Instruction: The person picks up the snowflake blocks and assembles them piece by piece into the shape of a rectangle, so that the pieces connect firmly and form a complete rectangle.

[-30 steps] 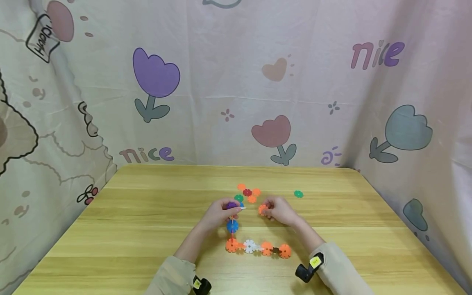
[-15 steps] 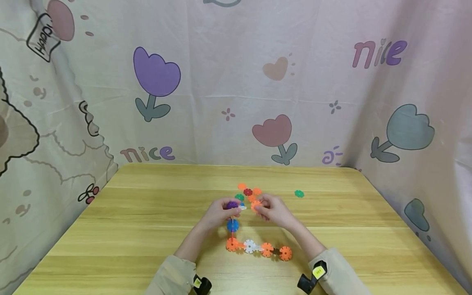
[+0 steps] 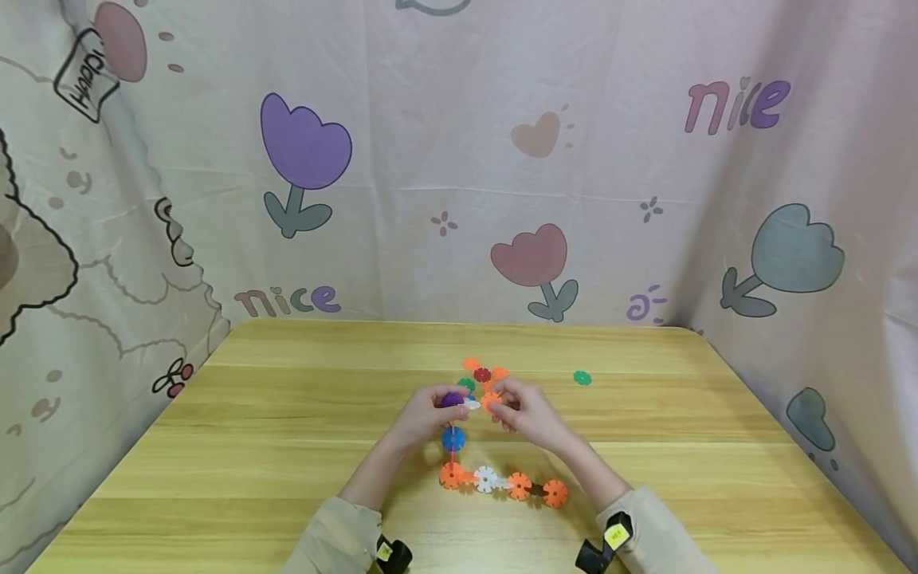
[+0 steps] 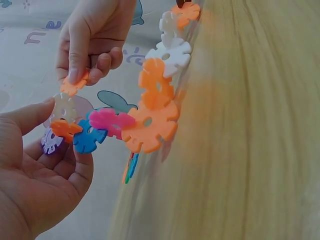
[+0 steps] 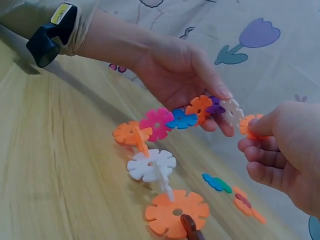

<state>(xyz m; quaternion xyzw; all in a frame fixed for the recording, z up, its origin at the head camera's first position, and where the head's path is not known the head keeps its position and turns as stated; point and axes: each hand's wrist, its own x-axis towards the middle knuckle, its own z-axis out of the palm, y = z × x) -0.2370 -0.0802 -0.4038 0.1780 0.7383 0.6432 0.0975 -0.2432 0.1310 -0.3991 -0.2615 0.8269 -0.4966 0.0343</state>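
My left hand [image 3: 428, 413] pinches one end of a chain of slotted, flower-shaped plastic discs, near a purple disc [image 5: 216, 105] and a white disc [image 5: 232, 112]. Between the thumb and fingers of my right hand [image 3: 529, 410] is an orange disc [image 4: 74, 83], its edge meeting the white one; whether their slots interlock I cannot tell. From my left hand the chain passes an orange disc, a blue disc [image 3: 453, 438] and a pink disc [image 5: 156, 124]. At an orange corner disc [image 3: 451, 476] it turns right along the table through white, orange and brown discs.
Beyond my hands lie several loose discs, among them a dark red disc [image 3: 482, 375], a nearer green disc [image 3: 466, 384] and orange ones. Farther right is another green disc [image 3: 582, 378]. A printed cloth [image 3: 430, 159] hangs behind the wooden table [image 3: 301, 446].
My right hand has moved left with the orange disc, bringing it up to the white disc. The left hand and the chain have stayed nearly still.
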